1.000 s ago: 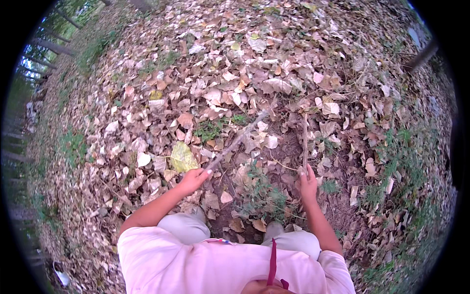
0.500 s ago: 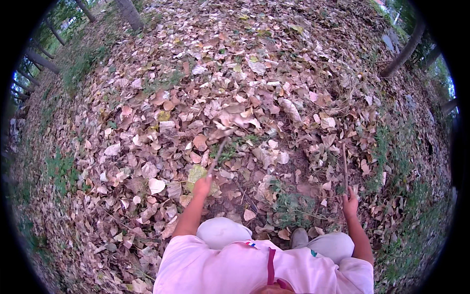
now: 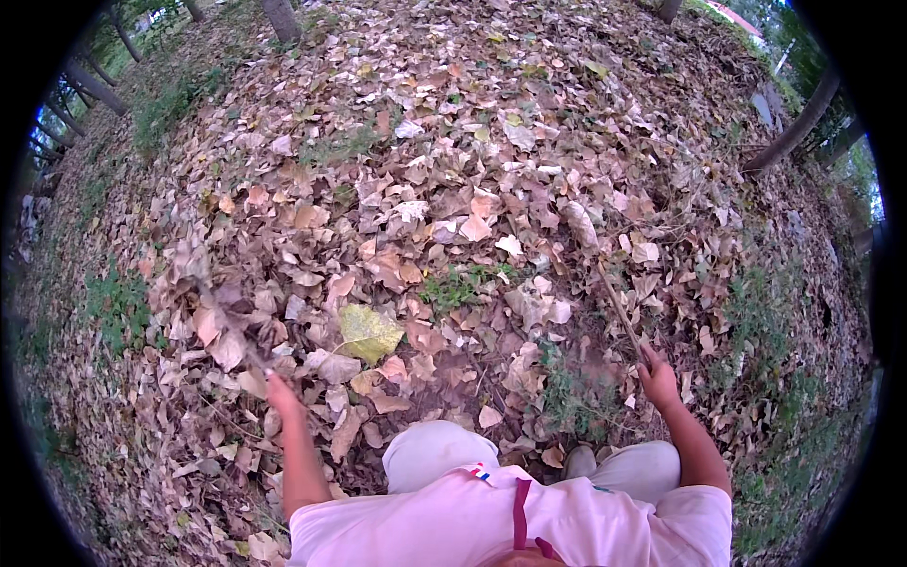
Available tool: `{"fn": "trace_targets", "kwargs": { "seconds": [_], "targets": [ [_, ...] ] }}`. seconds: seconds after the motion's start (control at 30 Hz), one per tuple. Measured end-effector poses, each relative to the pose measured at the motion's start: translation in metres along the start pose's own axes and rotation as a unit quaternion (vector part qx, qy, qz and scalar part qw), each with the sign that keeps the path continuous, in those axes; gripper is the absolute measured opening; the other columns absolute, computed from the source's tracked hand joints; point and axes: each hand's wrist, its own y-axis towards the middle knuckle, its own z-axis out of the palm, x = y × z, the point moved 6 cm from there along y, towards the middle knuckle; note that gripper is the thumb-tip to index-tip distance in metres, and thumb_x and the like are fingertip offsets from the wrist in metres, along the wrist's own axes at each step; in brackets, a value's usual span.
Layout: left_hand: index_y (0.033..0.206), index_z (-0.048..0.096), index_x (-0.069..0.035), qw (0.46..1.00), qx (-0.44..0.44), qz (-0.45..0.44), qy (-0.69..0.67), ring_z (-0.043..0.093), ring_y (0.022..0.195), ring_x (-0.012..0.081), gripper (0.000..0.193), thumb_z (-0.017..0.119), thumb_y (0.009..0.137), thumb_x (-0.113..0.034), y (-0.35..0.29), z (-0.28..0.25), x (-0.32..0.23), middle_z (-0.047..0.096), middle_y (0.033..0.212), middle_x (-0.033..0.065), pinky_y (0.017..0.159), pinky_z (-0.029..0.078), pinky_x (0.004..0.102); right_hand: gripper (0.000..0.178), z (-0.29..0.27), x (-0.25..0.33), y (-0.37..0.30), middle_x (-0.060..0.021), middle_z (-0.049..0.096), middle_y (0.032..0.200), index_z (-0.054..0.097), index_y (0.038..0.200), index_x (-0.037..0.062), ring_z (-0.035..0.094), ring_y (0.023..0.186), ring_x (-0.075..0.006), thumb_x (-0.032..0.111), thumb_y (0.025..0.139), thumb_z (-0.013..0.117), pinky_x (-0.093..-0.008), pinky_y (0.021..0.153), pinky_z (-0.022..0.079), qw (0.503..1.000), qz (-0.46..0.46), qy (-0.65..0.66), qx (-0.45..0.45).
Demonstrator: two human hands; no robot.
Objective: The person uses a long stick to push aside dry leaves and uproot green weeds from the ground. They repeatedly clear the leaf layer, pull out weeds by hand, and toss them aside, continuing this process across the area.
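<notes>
Out to the left, my left hand (image 3: 281, 389) grips the near end of a stick (image 3: 248, 352), which is smeared by motion. Several dry leaves (image 3: 219, 338) hang about that stick's far part, and its tip cannot be made out. My right hand (image 3: 658, 376) is closed round a second, thin brown stick (image 3: 619, 307), pointing forward and slightly left. The tip of this one lies by a curled, pale brown leaf (image 3: 579, 227). Between the hands, a large yellow-green leaf (image 3: 369, 333) rests on the leaf litter (image 3: 453, 203).
My bent knees (image 3: 439, 454) are at the lower middle, close to the ground. A low green plant (image 3: 570, 389) grows between them and the right stick; another green patch (image 3: 118, 307) is at the left. Tree trunks stand at the far left (image 3: 281, 19) and right (image 3: 798, 123).
My left hand and its stick have swung left and nearer, away from the yellow-green leaf. The right stick's tip has turned left, and the right hand has shifted slightly left.
</notes>
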Motion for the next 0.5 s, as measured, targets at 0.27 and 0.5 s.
{"fn": "trace_targets", "kwargs": {
  "seconds": [0.27, 0.5],
  "targets": [
    [0.074, 0.059, -0.001, 0.854, 0.362, 0.137, 0.347, 0.056, 0.061, 0.0252, 0.039, 0.047, 0.088, -0.036, -0.137, 0.099, 0.165, 0.057, 0.066, 0.0173, 0.058, 0.042, 0.0391, 0.045, 0.010, 0.015, 0.014, -0.0206, 0.057, 0.108, 0.047, 0.121, 0.0066, 0.056, 0.098, -0.0348, 0.014, 0.078, 0.056, -0.0361, 0.084, 0.044, 0.999, -0.011, 0.041, 0.013],
    [0.075, 0.057, 0.005, 0.869, 0.197, 0.259, 0.374, 0.053, 0.063, 0.0374, 0.047, 0.043, 0.089, -0.037, -0.103, 0.058, 0.146, 0.057, 0.068, 0.0233, 0.060, 0.040, 0.0442, 0.045, 0.020, -0.020, 0.008, -0.0211, 0.055, 0.109, 0.047, 0.122, 0.0118, 0.054, 0.096, -0.0371, 0.016, 0.078, 0.056, -0.0398, 0.083, 0.044, 0.996, -0.047, 0.071, -0.022]
  ]
}}
